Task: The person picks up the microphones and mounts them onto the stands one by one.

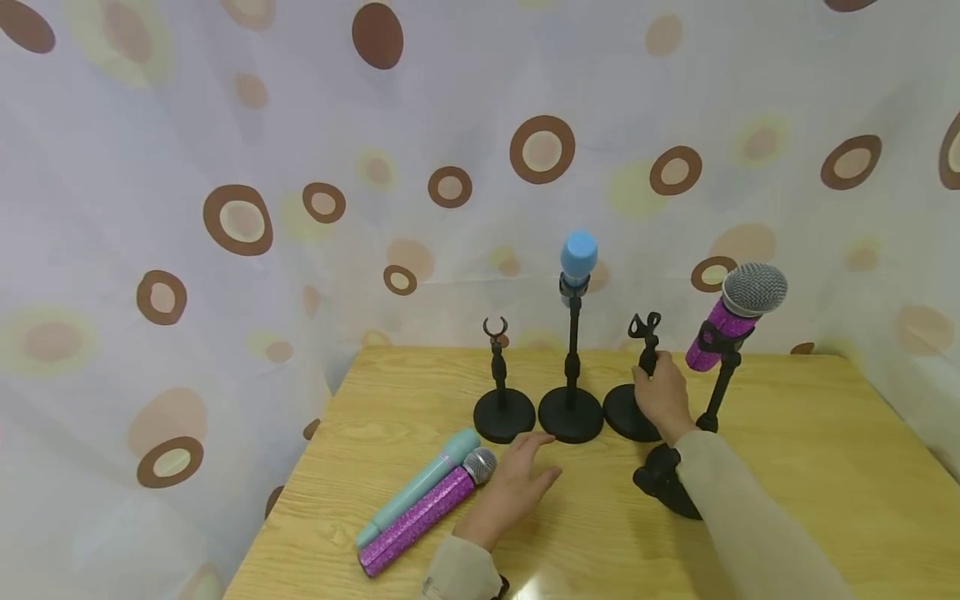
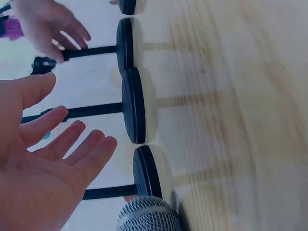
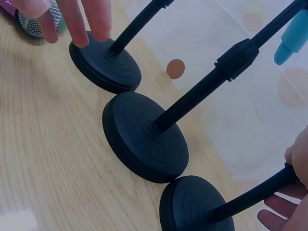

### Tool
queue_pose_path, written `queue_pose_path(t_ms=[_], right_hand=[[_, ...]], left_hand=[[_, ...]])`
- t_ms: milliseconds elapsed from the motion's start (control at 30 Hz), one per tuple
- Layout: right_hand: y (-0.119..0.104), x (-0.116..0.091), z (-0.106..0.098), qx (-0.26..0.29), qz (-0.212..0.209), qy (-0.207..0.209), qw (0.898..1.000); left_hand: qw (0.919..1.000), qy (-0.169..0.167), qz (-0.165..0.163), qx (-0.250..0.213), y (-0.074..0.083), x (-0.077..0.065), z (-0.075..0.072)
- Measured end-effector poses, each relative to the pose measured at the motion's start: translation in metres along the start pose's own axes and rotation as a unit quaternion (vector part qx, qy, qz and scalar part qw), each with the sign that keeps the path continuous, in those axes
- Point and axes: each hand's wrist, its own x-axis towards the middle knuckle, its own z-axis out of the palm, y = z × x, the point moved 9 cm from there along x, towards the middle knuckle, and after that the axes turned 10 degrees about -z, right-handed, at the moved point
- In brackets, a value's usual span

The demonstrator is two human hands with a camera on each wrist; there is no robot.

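My right hand [image 1: 663,395] grips the upper pole of a black microphone stand [image 1: 627,414] whose clip holds nothing. In the right wrist view, the fingers [image 3: 281,211] of that hand curl behind the pole. My left hand [image 1: 510,485] hovers with spread fingers, holding nothing, right of two microphones lying side by side. One is a glittery purple microphone [image 1: 420,518] with a silver mesh head; the other is a light teal microphone [image 1: 420,492]. In the left wrist view, the purple one's mesh head [image 2: 150,215] shows below the palm.
Left of the gripped stand are a stand holding a blue microphone [image 1: 579,254] and a shorter stand with a bare clip [image 1: 504,414]. A nearer stand [image 1: 722,387], partly behind my right forearm, carries a purple microphone [image 1: 723,325]. A patterned curtain [image 1: 465,108] hangs behind the wooden table [image 1: 585,550].
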Motion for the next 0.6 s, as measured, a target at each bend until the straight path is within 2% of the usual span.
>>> queue_pose_path(t_ms=[300, 433, 600], right_hand=[[0.004, -0.003, -0.007, -0.008, -0.038, 0.058, 0.998], [-0.009, -0.007, -0.012, -0.008, -0.069, 0.085, 0.994], [-0.027, -0.015, -0.016, -0.011, -0.109, 0.099, 0.989]], left_hand=[[0.9998, 0.013, -0.005, -0.010, -0.014, -0.010, -0.004], [0.9996, 0.018, -0.002, -0.020, -0.016, -0.012, -0.005], [0.9992, 0.026, 0.008, -0.029, -0.016, -0.012, -0.008]])
